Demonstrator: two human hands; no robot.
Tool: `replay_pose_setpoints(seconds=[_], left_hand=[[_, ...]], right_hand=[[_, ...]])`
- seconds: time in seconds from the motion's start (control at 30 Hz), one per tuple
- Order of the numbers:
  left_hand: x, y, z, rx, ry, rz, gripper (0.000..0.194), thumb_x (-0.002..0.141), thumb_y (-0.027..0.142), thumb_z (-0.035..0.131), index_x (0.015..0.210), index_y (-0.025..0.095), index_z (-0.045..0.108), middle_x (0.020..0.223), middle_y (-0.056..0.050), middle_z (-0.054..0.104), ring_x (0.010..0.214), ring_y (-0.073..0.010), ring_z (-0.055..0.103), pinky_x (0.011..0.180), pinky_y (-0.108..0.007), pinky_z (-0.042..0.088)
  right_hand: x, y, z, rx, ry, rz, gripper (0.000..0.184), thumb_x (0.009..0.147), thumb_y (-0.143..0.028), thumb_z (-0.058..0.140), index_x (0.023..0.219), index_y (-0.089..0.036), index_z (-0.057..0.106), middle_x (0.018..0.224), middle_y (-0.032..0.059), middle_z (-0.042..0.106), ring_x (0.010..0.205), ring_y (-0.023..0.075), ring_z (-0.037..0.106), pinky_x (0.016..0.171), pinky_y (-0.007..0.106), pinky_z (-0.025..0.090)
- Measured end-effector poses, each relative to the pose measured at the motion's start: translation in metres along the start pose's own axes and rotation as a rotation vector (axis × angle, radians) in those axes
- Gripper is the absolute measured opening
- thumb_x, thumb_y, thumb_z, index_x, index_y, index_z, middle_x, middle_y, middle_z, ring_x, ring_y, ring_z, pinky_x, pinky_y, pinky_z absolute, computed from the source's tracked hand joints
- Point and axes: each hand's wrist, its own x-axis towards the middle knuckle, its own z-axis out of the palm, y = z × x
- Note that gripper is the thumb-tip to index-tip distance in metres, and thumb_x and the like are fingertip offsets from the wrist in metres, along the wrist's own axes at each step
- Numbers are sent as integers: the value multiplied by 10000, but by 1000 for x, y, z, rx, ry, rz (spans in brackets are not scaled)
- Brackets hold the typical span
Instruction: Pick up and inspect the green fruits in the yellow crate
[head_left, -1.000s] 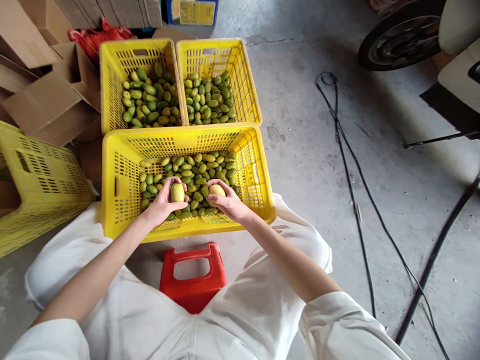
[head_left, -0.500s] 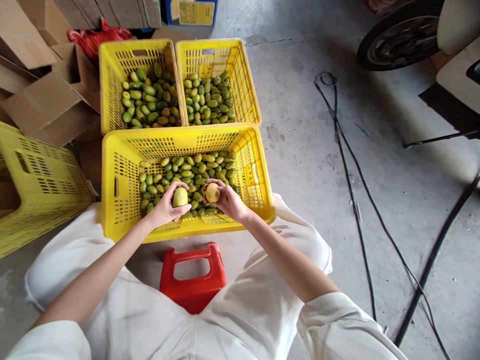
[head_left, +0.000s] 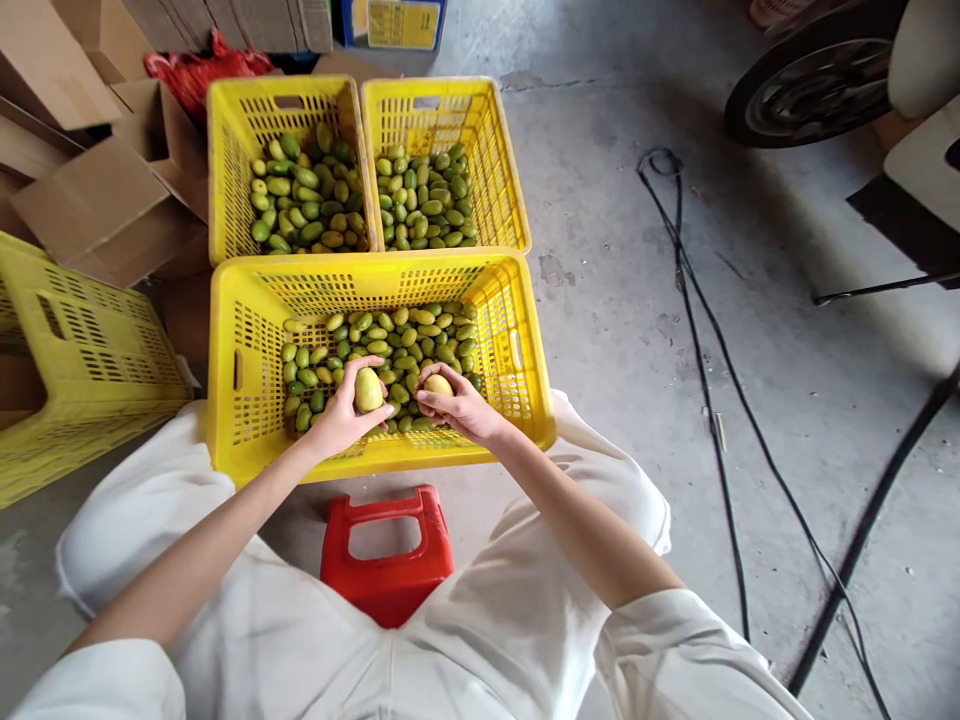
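My left hand (head_left: 351, 408) is closed around a pale yellow-green oval fruit (head_left: 368, 390), mango-like in shape. A yellower fruit (head_left: 438, 385) sits in the curled fingers of my right hand (head_left: 459, 405), partly covered by them. Both hands hover side by side over the near yellow crate (head_left: 375, 266), a small gap between them. Below them, many green and yellow oval fruits (head_left: 409, 338) cover much of the crate's floor.
Two more yellow crates (head_left: 219, 170) (head_left: 517, 190) of similar fruit stand behind. Another yellow crate (head_left: 112, 345) and cardboard boxes (head_left: 90, 210) are at left. A red plastic stool (head_left: 386, 580) is between my legs. Black cables (head_left: 705, 310) and a vehicle wheel (head_left: 814, 85) are at right.
My right hand has turned its fruit, and its fingers now cover more of it. The left hand has tilted slightly around its fruit. The whole view has shifted a little.
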Motion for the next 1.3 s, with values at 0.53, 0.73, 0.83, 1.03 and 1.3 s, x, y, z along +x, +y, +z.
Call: replay_pose_setpoints(seconds=[0.53, 0.73, 0.83, 1.03, 1.3], left_hand=[[8, 2, -6, -31, 74, -112, 442, 686, 363, 848, 1002, 203, 583, 909, -9, 655, 855, -205, 709, 829, -380, 613], [7, 7, -3, -77, 33, -118, 414, 720, 362, 812, 1017, 205, 569, 870, 3, 639, 676, -138, 619, 636, -305, 570], [8, 6, -4, -31, 25, -108, 411, 773, 375, 766, 1097, 199, 586, 855, -2, 623, 668, -130, 586, 601, -276, 510], [9, 6, -6, -167, -40, -219, 403, 811, 388, 694, 1144, 216, 548, 1005, -60, 677, 897, -198, 682, 820, -375, 574], [6, 9, -2, -84, 95, -245, 549, 627, 361, 867, 961, 233, 450, 806, 26, 648, 656, -132, 597, 567, -255, 464]], right_hand=[[3, 3, -2, 8, 93, -5, 455, 576, -254, 913, 938, -215, 642, 833, -39, 587, 724, 110, 550, 665, 251, 489], [3, 2, -1, 33, 62, -13, 473, 588, -251, 903, 965, -232, 617, 801, -43, 616, 629, 102, 529, 519, 220, 393], [3, 1, -1, 68, 21, 17, 452, 649, -257, 827, 1074, -240, 676, 913, -6, 668, 791, 146, 621, 647, 250, 504], [2, 1, 1, 83, -17, 89, 568, 637, -263, 873, 1164, -247, 663, 989, -8, 678, 894, 150, 656, 891, 334, 579], [3, 7, -1, 46, 34, 8, 519, 560, -282, 957, 897, -214, 568, 791, -61, 604, 630, 86, 580, 592, 239, 492]])
